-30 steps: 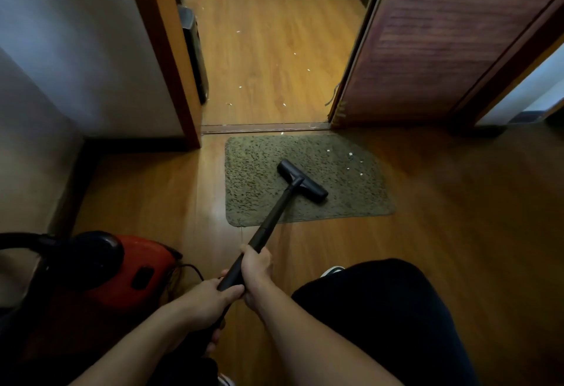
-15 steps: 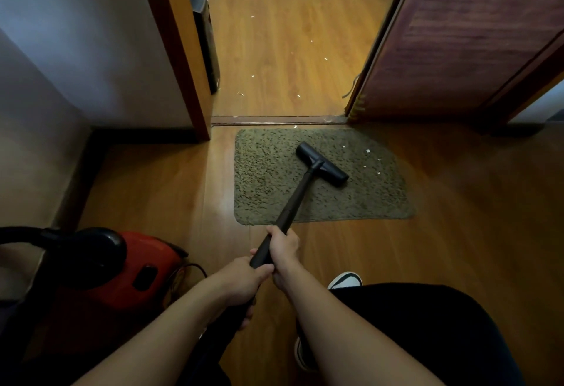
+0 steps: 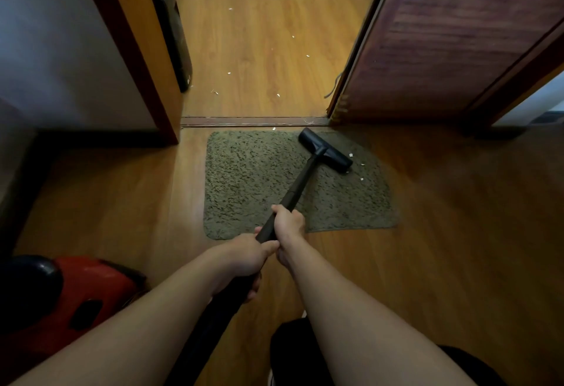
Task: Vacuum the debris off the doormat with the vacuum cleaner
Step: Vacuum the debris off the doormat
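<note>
Both hands, your right hand (image 3: 288, 224) leading and left hand (image 3: 244, 259) behind, clench the black vacuum wand (image 3: 300, 182), whose long axis runs forward-right to the black floor nozzle (image 3: 325, 150) on the olive shag doormat (image 3: 250, 181), white debris flecks (image 3: 361, 179) lying just right of it.

Warm wooden floor (image 3: 91, 202) runs through an open doorway; dark wooden door (image 3: 442, 35) at right, pale wall (image 3: 55, 50) at left.
</note>
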